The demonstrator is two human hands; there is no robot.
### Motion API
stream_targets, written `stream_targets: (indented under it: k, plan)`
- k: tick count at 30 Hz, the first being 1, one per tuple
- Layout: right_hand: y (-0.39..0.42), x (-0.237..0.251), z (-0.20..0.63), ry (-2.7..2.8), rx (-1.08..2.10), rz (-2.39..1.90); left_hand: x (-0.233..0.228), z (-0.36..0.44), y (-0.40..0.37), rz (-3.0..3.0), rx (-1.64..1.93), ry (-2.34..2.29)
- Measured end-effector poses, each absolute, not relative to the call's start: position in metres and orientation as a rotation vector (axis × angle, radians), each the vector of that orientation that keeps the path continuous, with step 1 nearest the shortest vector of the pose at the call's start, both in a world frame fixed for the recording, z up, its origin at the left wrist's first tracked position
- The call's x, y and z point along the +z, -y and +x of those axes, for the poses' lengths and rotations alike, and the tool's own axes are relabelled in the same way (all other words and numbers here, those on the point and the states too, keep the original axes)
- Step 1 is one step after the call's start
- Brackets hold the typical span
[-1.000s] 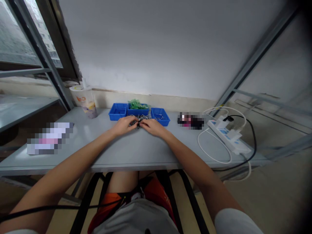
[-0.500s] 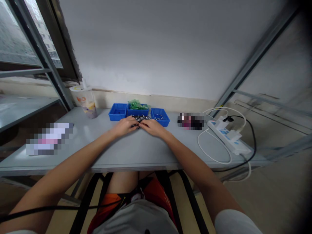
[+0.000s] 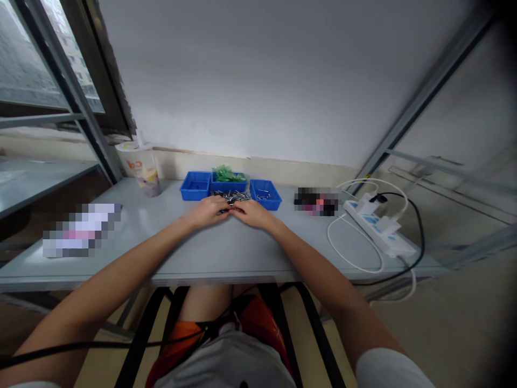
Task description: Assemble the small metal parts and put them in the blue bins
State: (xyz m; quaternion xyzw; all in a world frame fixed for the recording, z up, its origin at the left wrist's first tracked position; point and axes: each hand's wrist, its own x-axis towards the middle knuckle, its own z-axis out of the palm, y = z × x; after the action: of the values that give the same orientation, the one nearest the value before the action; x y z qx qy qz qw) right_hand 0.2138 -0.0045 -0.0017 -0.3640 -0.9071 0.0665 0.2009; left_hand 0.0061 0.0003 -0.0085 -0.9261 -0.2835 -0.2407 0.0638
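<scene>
A pile of thin silvery metal pieces, like screws or nails (image 3: 238, 195), lies on the grey table just beyond my hands. My left hand (image 3: 210, 212) rests at the near left of the pile, its fingers bent inward and closed. Against it, fingertip to fingertip, is my right hand (image 3: 252, 213), also with curled fingers. A small glint of metal shows between the fingertips, too small to name. Behind the pile stand a left blue tray (image 3: 195, 194), a middle blue tray (image 3: 229, 186) with green plastic bags (image 3: 226, 173) in it, and a right blue tray (image 3: 270, 204) holding a few metal pieces.
A lidded drink cup (image 3: 141, 170) stands at the back left. Nearer on that side lies a blurred-out flat object (image 3: 83, 229). To the right are another blurred dark object (image 3: 315, 201) and a white power strip (image 3: 377, 229) with plugs and looping cables. A wall closes the back.
Both hands have shifted slightly, and the fingertips have drawn together. A little more of the metal pile shows above them. The trays have stayed put.
</scene>
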Motion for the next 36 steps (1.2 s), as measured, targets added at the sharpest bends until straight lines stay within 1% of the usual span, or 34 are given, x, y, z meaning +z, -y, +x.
stream_targets:
  k: [12, 22, 27, 36]
  plan:
    - [0.0035, 0.0018, 0.2172, 2.519, 0.293, -0.981, -0.0066, 0.0050, 0.0002, -2.792, -0.721, 0.833]
    - [0.0091, -0.0018, 0.2098, 2.430, 0.274, -0.938, -0.0104, 0.0075, 0.0031, -2.887, -0.532, 0.970]
    - [0.0054, -0.0031, 0.2111, 2.458, 0.199, -0.927, -0.0101, 0.0080, 0.0024, -2.880, -0.574, 0.979]
    - [0.0021, -0.0002, 0.2179, 2.474, 0.242, -0.977, -0.0029, 0.0024, 0.0017, -2.824, -0.670, 0.992]
